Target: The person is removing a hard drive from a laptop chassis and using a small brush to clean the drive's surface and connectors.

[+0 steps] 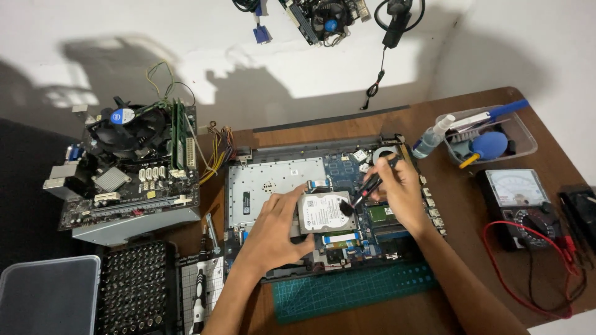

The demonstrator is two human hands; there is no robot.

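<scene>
We see the left hand [273,232] gripping the silver rectangular hard drive [324,212] over the opened grey laptop chassis [273,183]. At 3 o'clock, the right hand [400,192] grips a slim black brush [367,189], its tip touching the drive. The left fingers partly hide the drive's left edge.

The left hand [273,232] rests on an open laptop [323,198] and holds the edge of a silver hard drive [324,212] lying inside it. The right hand [402,192] holds a small black brush [367,189], and its tip touches the drive. A green mat [354,288] lies just under the laptop on the brown table [459,248].
</scene>
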